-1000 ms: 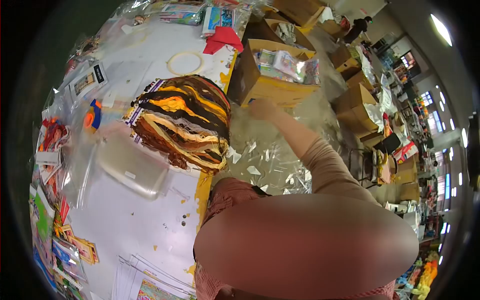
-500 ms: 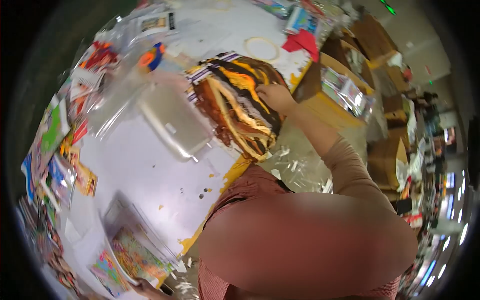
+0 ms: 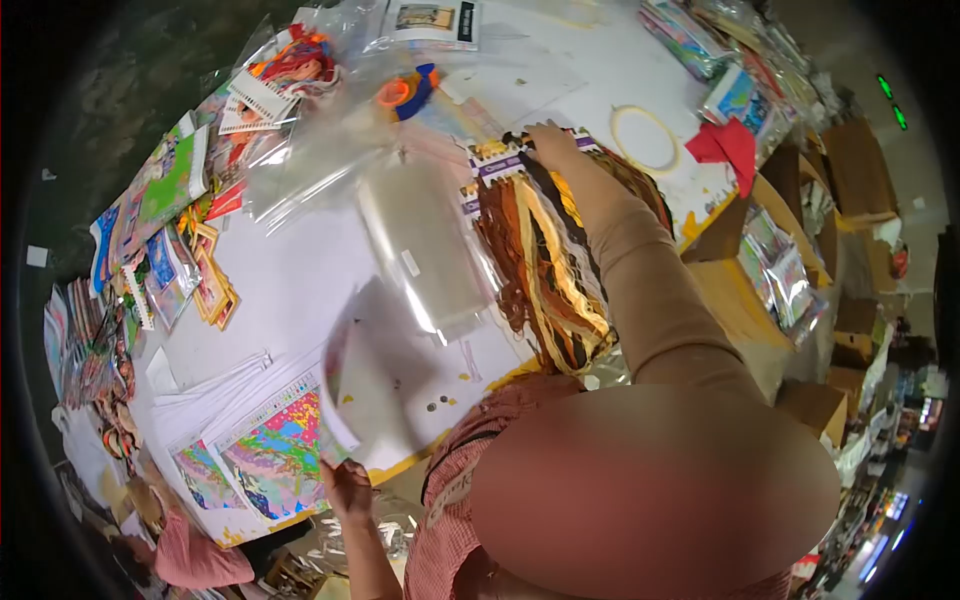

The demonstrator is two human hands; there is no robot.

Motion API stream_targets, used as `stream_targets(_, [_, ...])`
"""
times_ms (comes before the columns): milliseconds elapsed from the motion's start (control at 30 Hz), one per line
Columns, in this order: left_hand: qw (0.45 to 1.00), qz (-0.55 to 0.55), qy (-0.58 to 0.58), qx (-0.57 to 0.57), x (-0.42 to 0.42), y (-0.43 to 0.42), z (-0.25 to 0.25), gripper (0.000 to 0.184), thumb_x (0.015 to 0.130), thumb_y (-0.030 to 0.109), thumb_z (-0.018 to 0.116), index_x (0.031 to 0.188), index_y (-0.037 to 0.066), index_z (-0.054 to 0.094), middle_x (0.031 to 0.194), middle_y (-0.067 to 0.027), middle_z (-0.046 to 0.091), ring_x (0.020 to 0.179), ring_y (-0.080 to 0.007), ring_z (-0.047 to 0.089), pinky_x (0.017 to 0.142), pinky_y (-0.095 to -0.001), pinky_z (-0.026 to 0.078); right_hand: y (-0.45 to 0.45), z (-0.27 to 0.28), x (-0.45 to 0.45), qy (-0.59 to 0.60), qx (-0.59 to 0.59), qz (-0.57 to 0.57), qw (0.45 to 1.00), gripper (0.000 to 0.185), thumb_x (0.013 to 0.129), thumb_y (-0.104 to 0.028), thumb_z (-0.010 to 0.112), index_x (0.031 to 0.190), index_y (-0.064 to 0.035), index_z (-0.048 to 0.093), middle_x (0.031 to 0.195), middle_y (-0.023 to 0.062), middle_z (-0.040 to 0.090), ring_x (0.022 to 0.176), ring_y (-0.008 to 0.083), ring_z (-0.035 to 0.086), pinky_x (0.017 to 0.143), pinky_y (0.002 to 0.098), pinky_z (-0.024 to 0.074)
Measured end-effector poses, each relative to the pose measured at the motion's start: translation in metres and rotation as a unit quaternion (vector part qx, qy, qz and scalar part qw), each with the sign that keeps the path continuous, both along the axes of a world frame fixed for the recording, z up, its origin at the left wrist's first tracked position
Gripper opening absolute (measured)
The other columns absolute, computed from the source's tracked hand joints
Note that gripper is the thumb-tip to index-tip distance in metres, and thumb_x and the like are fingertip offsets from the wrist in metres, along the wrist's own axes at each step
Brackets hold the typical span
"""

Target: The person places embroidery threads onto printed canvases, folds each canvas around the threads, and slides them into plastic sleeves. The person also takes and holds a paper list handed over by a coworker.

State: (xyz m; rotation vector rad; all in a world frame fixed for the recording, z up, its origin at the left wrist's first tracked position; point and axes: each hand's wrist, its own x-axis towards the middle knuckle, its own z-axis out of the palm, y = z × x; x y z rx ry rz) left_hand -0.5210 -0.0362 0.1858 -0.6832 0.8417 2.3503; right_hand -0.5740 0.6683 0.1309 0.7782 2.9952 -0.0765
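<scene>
Skeins of embroidery floss (image 3: pixel 548 265) in brown, cream, black, grey and yellow hang from punched thread cards (image 3: pixel 500 162) with purple print. My right hand (image 3: pixel 552 143) is closed at the top edge of these cards, its fingertips partly hidden. At the lower left, my left hand (image 3: pixel 348 488) pinches the edge of a printed sheet (image 3: pixel 337 405), raised and seen nearly edge-on. Beside it lies a stack of colourful printed charts (image 3: pixel 275 448). Clear plastic sleeves (image 3: pixel 420 240) lie left of the floss.
An embroidery hoop (image 3: pixel 645 138) and a red cloth (image 3: pixel 728 150) lie at the back right. A blue and orange tape dispenser (image 3: pixel 408 92) stands at the back. Packed kits (image 3: pixel 172 270) line the left edge. Cardboard boxes (image 3: pixel 765 250) stand at the right, past the yellow-edged table (image 3: pixel 270 300).
My right hand has moved from the middle of the floss up to the card tops. The sheet in my left hand has tilted upright, uncovering the charts. The view has shifted.
</scene>
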Motion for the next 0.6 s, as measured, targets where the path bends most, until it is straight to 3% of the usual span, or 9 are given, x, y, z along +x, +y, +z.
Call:
stream_targets(67, [0.999, 0.024, 0.041, 0.021, 0.008, 0.010, 0.019, 0.032, 0.088, 0.033, 0.056, 0.111, 0.012, 0.057, 0.091, -0.0059, 0.065, 0.075, -0.0176, 0.061, 0.068, -0.0296, 0.052, -0.001, 0.009, -0.008, -0.043, -0.017, -0.028, 0.999, 0.049, 0.082, -0.034, 0.060, 0.122, -0.0073, 0.050, 0.128, 0.0134, 0.047, 0.121, 0.0317, 0.040, 0.098, 0.0447, 0.0357])
stream_targets(167, [0.993, -0.118, 0.010, 0.001, 0.037, 0.054, 0.035, 0.032, 0.088, 0.041, 0.053, 0.106, 0.015, 0.057, 0.086, -0.0080, 0.064, 0.076, -0.0204, 0.060, 0.068, -0.0318, 0.050, -0.016, 0.037, 0.003, -0.088, 0.036, -0.015, 0.995, 0.052, 0.076, -0.044, 0.065, 0.112, -0.0074, 0.056, 0.115, 0.0135, 0.052, 0.110, 0.0300, 0.047, 0.093, 0.0448, 0.0361])
stream_targets(200, [0.986, -0.161, -0.046, 0.002, 0.042, 0.059, 0.014, 0.032, 0.089, 0.043, 0.050, 0.103, 0.015, 0.056, 0.093, -0.0101, 0.063, 0.080, -0.0219, 0.059, 0.072, -0.0340, 0.049, -0.015, 0.042, 0.009, -0.020, 0.064, 0.012, 0.998, 0.049, 0.075, -0.044, 0.065, 0.106, -0.0076, 0.058, 0.110, 0.0123, 0.053, 0.105, 0.0292, 0.049, 0.090, 0.0451, 0.0366])
stream_targets(300, [0.915, -0.389, 0.027, -0.103, 0.034, 0.134, 0.066, 0.052, 0.088, 0.047, 0.050, 0.112, 0.001, 0.055, 0.108, -0.0145, 0.061, 0.093, -0.0249, 0.058, 0.080, -0.0347, 0.046, -0.017, 0.058, 0.045, 0.121, 0.120, 0.049, 0.984, 0.035, 0.073, -0.038, 0.067, 0.090, -0.0083, 0.061, 0.097, 0.0093, 0.055, 0.094, 0.0289, 0.051, 0.083, 0.0450, 0.0386])
stream_targets(367, [0.909, -0.400, 0.041, -0.114, 0.022, 0.131, 0.057, 0.050, 0.089, 0.045, 0.049, 0.111, 0.001, 0.055, 0.109, -0.0151, 0.061, 0.093, -0.0247, 0.059, 0.082, -0.0348, 0.045, -0.035, 0.100, 0.086, 0.167, 0.060, 0.096, 0.979, 0.028, 0.068, -0.023, 0.071, 0.090, -0.0085, 0.060, 0.099, 0.0090, 0.054, 0.105, 0.0279, 0.046, 0.089, 0.0401, 0.0372])
stream_targets(433, [0.893, -0.410, 0.073, -0.168, 0.005, 0.125, 0.060, 0.044, 0.091, 0.038, 0.049, 0.110, -0.001, 0.056, 0.110, -0.0157, 0.061, 0.095, -0.0243, 0.059, 0.083, -0.0336, 0.044, -0.070, 0.151, 0.123, 0.251, 0.112, 0.178, 0.945, 0.027, 0.060, -0.011, 0.071, 0.084, -0.0089, 0.059, 0.091, 0.0085, 0.055, 0.098, 0.0276, 0.051, 0.081, 0.0385, 0.0417])
stream_targets(500, [0.879, -0.407, 0.110, -0.222, -0.012, 0.116, 0.058, 0.042, 0.092, 0.036, 0.048, 0.110, -0.001, 0.056, 0.109, -0.0154, 0.061, 0.096, -0.0233, 0.059, 0.083, -0.0326, 0.044, -0.124, 0.209, 0.147, 0.201, 0.021, 0.248, 0.947, 0.016, 0.063, -0.012, 0.065, 0.077, -0.0084, 0.057, 0.081, 0.0052, 0.056, 0.084, 0.0261, 0.057, 0.069, 0.0408, 0.0450])
stream_targets(567, [0.872, -0.398, 0.164, -0.235, -0.030, 0.117, 0.044, 0.036, 0.095, 0.030, 0.044, 0.109, -0.001, 0.055, 0.114, -0.0144, 0.059, 0.104, -0.0229, 0.057, 0.090, -0.0347, 0.043, -0.204, 0.262, 0.159, -0.031, 0.059, 0.285, 0.956, 0.015, 0.063, -0.017, 0.060, 0.073, -0.0076, 0.054, 0.072, 0.0026, 0.054, 0.067, 0.0257, 0.055, 0.059, 0.0372, 0.0428])
stream_targets(600, [0.861, -0.397, 0.213, -0.235, -0.035, 0.131, 0.047, 0.038, 0.095, 0.030, 0.043, 0.113, -0.001, 0.054, 0.113, -0.0132, 0.059, 0.104, -0.0220, 0.056, 0.093, -0.0345, 0.041, -0.234, 0.271, 0.163, 0.088, -0.021, 0.367, 0.926, 0.014, 0.064, -0.019, 0.059, 0.071, -0.0090, 0.053, 0.069, 0.0013, 0.052, 0.064, 0.0225, 0.054, 0.056, 0.0349, 0.0414])
